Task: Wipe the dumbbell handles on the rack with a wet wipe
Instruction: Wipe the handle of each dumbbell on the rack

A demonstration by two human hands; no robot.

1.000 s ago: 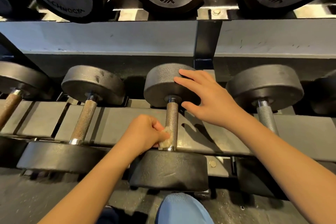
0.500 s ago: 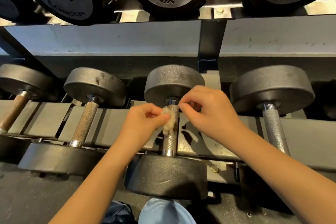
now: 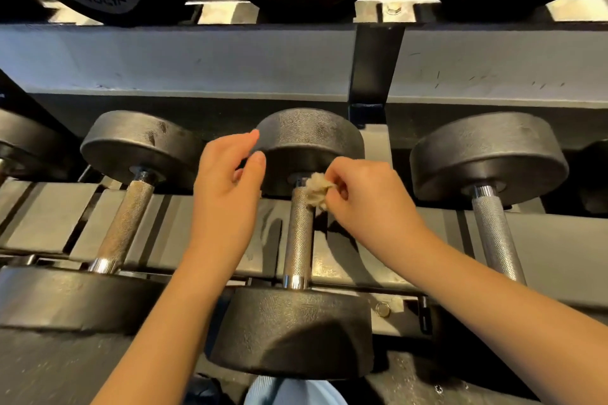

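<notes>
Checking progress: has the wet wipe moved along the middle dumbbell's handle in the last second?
Yes. The wet wipe went from the near end of the handle to its far end, and now the right hand pinches it, not the left hand.

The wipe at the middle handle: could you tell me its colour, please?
Dingy beige; the wipe, pinched in the right hand, shows best in head view.
</notes>
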